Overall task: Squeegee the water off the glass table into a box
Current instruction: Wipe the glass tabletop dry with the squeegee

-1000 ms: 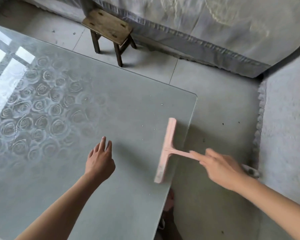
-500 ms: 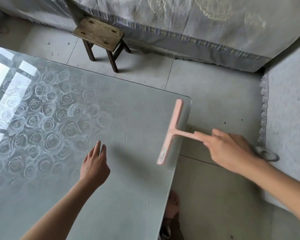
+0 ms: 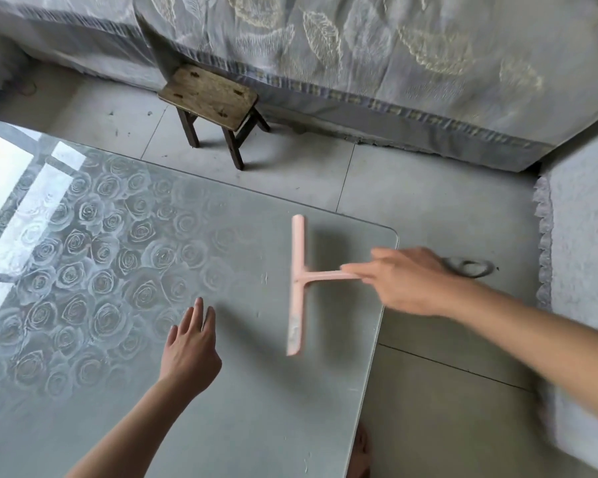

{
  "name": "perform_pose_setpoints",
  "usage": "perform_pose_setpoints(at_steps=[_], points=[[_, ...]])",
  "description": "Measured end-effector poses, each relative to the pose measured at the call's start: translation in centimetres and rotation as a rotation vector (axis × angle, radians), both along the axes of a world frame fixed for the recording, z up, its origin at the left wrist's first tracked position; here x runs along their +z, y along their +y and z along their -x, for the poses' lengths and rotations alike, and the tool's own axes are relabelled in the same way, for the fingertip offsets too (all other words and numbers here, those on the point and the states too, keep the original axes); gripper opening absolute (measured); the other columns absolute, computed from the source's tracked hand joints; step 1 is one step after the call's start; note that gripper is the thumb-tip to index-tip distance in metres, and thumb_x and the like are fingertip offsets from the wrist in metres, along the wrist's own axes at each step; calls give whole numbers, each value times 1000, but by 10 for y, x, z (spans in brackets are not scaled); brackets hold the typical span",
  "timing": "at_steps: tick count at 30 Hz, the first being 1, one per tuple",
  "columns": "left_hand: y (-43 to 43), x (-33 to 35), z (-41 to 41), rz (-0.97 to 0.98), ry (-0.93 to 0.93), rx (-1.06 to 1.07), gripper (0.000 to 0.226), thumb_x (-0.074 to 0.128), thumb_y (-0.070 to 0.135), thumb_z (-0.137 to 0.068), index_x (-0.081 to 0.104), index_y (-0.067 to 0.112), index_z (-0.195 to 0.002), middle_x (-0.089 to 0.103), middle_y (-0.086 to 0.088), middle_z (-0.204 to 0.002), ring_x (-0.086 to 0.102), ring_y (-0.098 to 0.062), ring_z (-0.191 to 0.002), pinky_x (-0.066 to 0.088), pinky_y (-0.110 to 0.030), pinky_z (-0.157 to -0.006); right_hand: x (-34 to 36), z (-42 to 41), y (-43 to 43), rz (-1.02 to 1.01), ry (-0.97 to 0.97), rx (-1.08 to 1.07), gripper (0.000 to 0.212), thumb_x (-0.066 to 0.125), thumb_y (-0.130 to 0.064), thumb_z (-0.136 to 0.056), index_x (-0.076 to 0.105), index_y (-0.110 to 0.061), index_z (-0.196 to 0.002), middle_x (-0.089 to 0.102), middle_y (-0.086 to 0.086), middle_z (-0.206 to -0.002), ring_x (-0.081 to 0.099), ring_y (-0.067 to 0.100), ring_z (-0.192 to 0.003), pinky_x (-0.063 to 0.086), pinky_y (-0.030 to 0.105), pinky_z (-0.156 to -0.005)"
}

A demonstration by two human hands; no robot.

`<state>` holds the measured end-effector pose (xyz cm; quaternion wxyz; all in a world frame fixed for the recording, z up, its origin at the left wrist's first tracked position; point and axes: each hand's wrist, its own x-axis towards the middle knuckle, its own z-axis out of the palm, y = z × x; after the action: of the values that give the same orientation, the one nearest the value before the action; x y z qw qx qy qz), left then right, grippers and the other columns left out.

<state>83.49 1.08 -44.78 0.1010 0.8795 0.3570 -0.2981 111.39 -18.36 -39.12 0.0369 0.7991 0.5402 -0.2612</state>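
Though blurred, squeegee [image 3: 298,288] blade near-to-far, handle rightward.

Pink squeegee [image 3: 298,288] on glass table [image 3: 249,408]

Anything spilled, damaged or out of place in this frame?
Little stands out. The pink plastic T-shaped squeegee, which the right hand holds by the handle over the rose-patterned glass table, has a greyish, scuffed-looking patch near its lower end. Oddly for this job, no box shows anywhere in view.

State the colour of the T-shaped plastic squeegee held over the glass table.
The T-shaped plastic squeegee is pale pink, seen best in the head view.
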Motion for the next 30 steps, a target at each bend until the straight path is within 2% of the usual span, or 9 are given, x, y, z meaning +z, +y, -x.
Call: perform_pose_setpoints(at_steps=[4,10,13,16,18,21,25,28,30], points=[[13,-2,-3,3,47,28,74,38,4,-85,6,10,-152,-13,-11,-159,-6,-23,-148,11,-39,-119,10,-48,-22,107,-94,13,42,28,-37,-101,30,-53,-139,28,-12,-75,43,17,-72,28,31,-60],[35,-4,-6,72,156,26,80,40,6,-81,7,19,-153,-10,-1,-160,-1,-16,-148,11,-44,-118,-24,8,59,57,88,85,44,34,-26,-99,34,-47,-138,34,-2,-90,56,30,-94,32,33,-68],[45,-1,-5,120,206,1,83,39,6,-80,4,25,-153,-14,3,-160,0,-11,-148,10,-47,-117,-23,20,96,-17,47,155,44,37,-20,-96,39,-43,-133,34,-1,-89,57,32,-92,29,34,-65],[47,1,-10,166,242,8,82,37,4,-81,3,25,-153,-15,1,-160,0,-12,-148,9,-49,-117,-12,-12,89,-73,16,177,37,35,-31,-98,35,-48,-130,39,-6,-88,57,25,-86,31,33,-64],[48,3,-11,200,251,10,82,36,3,-82,2,25,-153,-16,0,-159,-1,-13,-148,8,-50,-117,-3,-50,74,-22,13,133,33,30,-42,-98,29,-53,-130,38,-11,-81,53,18,-82,32,32,-63],[51,5,-9,243,261,2,85,34,-1,-81,0,26,-153,-20,0,-158,-4,-14,-148,5,-51,-117,6,-81,62,96,-59,133,33,28,-43,-99,31,-56,-129,39,-12,-80,55,15,-84,35,31,-64],[52,5,-9,255,259,1,87,33,-3,-79,-2,26,-153,-23,0,-157,-7,-15,-148,3,-51,-117,-9,-45,95,72,-11,149,39,31,-33,-99,34,-52,-133,34,-10,-81,56,21,-92,31,31,-65],[53,4,-11,262,261,-1,86,31,-5,-79,-2,26,-153,-23,-1,-158,-6,-16,-148,3,-51,-117,-22,9,141,31,43,206,42,36,-21,-97,40,-44,-132,43,0,-95,56,28,-99,31,32,-68],[54,3,-9,261,247,3,86,30,-6,-79,0,26,-153,-22,-1,-158,-6,-17,-148,2,-51,-117,-22,27,165,-10,30,238,40,38,-17,-95,45,-41,-127,39,2,-91,56,31,-97,28,33,-66]])
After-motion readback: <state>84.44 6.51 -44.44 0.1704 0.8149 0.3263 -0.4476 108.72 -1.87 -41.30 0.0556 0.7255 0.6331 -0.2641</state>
